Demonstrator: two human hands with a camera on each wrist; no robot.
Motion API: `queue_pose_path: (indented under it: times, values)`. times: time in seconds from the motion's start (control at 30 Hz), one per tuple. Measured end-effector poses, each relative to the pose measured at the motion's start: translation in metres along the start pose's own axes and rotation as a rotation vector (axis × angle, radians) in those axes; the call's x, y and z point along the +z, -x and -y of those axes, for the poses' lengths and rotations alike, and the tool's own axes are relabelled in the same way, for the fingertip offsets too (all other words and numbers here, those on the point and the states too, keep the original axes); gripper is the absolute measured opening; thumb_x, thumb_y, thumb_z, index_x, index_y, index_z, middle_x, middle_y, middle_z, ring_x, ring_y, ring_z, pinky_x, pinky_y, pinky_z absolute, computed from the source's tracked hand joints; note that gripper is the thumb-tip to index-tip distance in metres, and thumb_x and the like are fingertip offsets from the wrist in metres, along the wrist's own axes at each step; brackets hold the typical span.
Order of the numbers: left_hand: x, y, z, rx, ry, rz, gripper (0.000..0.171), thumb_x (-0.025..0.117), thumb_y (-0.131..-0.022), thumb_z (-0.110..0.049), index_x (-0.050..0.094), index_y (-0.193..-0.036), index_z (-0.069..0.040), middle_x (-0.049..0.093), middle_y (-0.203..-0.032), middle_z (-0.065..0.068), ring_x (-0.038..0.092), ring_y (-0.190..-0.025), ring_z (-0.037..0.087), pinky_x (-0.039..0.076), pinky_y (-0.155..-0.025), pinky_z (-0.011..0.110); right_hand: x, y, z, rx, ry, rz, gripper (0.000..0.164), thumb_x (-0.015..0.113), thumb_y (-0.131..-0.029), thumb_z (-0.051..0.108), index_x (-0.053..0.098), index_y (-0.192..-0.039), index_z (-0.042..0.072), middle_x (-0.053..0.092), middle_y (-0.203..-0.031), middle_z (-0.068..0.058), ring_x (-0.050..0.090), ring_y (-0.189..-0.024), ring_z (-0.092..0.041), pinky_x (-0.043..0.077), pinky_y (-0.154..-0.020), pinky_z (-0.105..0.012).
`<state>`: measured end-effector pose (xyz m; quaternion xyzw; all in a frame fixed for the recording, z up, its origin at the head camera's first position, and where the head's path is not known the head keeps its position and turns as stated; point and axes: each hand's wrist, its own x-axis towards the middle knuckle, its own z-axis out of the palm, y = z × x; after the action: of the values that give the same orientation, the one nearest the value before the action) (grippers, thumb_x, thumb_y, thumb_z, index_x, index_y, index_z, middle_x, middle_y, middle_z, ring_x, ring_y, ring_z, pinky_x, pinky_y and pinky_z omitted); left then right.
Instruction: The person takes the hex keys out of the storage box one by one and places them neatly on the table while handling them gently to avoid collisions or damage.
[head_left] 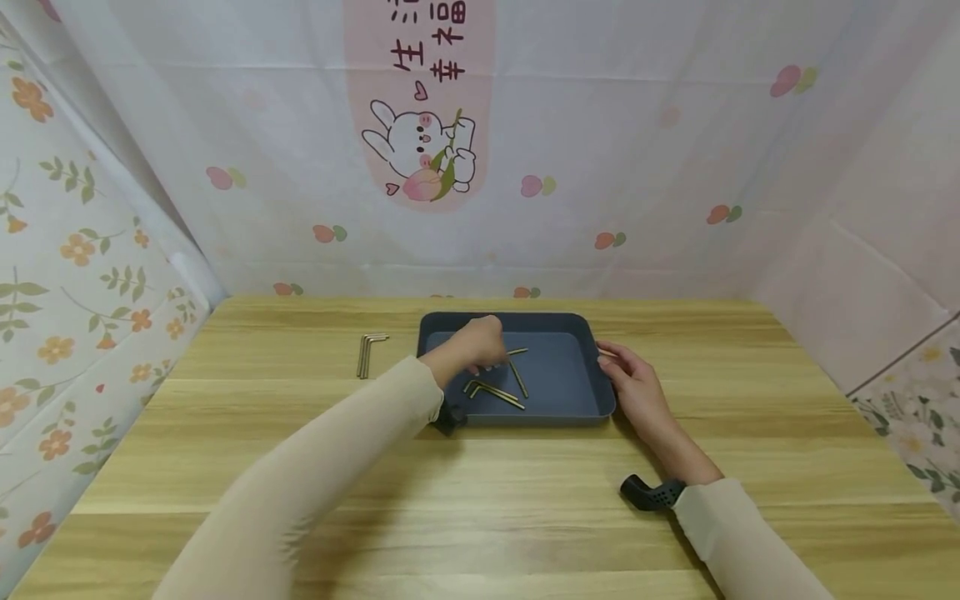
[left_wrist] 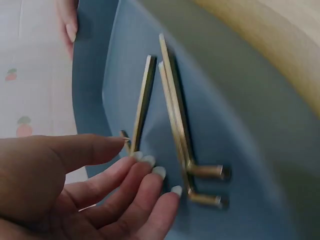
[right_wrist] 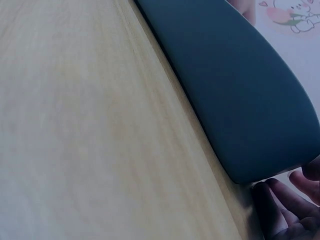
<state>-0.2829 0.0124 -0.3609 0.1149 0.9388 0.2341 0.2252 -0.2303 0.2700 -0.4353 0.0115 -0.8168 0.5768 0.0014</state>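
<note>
My left hand (head_left: 480, 342) reaches down into a blue-grey tray (head_left: 577, 415). In the left wrist view, its thumb and index fingertips pinch at the bent end of a brass-coloured hex key (left_wrist: 144, 95), whose bend is partly hidden by the fingers. Beside those fingertips, two more hex keys (left_wrist: 175, 110) lie side by side on the tray floor. My right hand (head_left: 633, 387) holds the tray's right end, thumb at the rim and the other fingers low along the outside, as the right wrist view shows.
Left of the tray, a few more hex keys (head_left: 363, 357) lie lined up on the wooden table (head_left: 480, 517). A printed cloth (head_left: 570, 233) hangs behind the table's far edge, and flowered cloth hangs at the left side.
</note>
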Motion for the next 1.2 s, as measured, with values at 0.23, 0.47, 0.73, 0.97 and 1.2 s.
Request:
queue_pose_path:
  times: [0.23, 0.47, 0.73, 0.97, 1.2]
  values:
    - [0.009, -0.005, -0.007, -0.008, 0.095, -0.022, 0.017, 0.068, -0.097, -0.02, 0.074, -0.099, -0.005, 0.062, -0.074, 0.001, 0.065, -0.073, 0.019, 0.062, -0.067, 0.033, 0.0, 0.0, 0.0, 0.002, -0.004, 0.008, 0.047, 0.047, -0.109, 0.026, 0.045, -0.151, 0.005, 0.053, -0.145, -0.025, 0.058, -0.103, 0.007, 0.049, -0.086, -0.009]
    - [0.006, -0.012, -0.02, -0.193, 0.426, 0.125, 0.042, 0.065, -0.098, -0.01, 0.058, -0.138, 0.001, 0.06, -0.127, 0.014, 0.055, -0.13, 0.027, 0.049, -0.11, 0.038, -0.002, 0.002, 0.001, 0.02, -0.017, 0.014, 0.047, 0.046, -0.109, 0.026, 0.044, -0.152, 0.006, 0.051, -0.147, -0.024, 0.057, -0.106, 0.006, 0.049, -0.087, -0.008]
    - [0.011, -0.015, -0.035, -0.196, 0.407, 0.055, 0.057, 0.068, -0.093, 0.003, 0.045, -0.145, 0.006, 0.059, -0.099, 0.014, 0.057, -0.069, 0.02, 0.063, -0.08, 0.037, -0.002, 0.002, 0.002, 0.017, -0.004, 0.019, 0.048, 0.046, -0.109, 0.027, 0.043, -0.153, 0.007, 0.052, -0.147, -0.023, 0.055, -0.11, 0.002, 0.048, -0.087, -0.008]
    - [0.008, -0.015, -0.045, -0.2, 0.18, 0.087, 0.061, 0.068, -0.093, -0.001, 0.04, -0.148, 0.003, 0.039, -0.156, 0.015, 0.067, -0.091, 0.022, 0.047, -0.062, 0.025, -0.001, 0.001, 0.003, 0.015, 0.03, 0.022, 0.048, 0.045, -0.11, 0.03, 0.044, -0.153, 0.009, 0.052, -0.147, -0.021, 0.054, -0.118, -0.007, 0.046, -0.088, -0.007]
    - [0.011, -0.018, -0.053, -0.242, 0.073, 0.072, 0.061, 0.065, -0.095, 0.0, 0.042, -0.151, -0.004, 0.041, -0.16, 0.008, 0.076, -0.087, 0.021, 0.046, -0.051, 0.024, -0.001, 0.001, 0.003, 0.002, 0.027, 0.03, 0.049, 0.044, -0.11, 0.03, 0.043, -0.153, 0.009, 0.052, -0.148, -0.022, 0.054, -0.113, 0.0, 0.047, -0.088, -0.007]
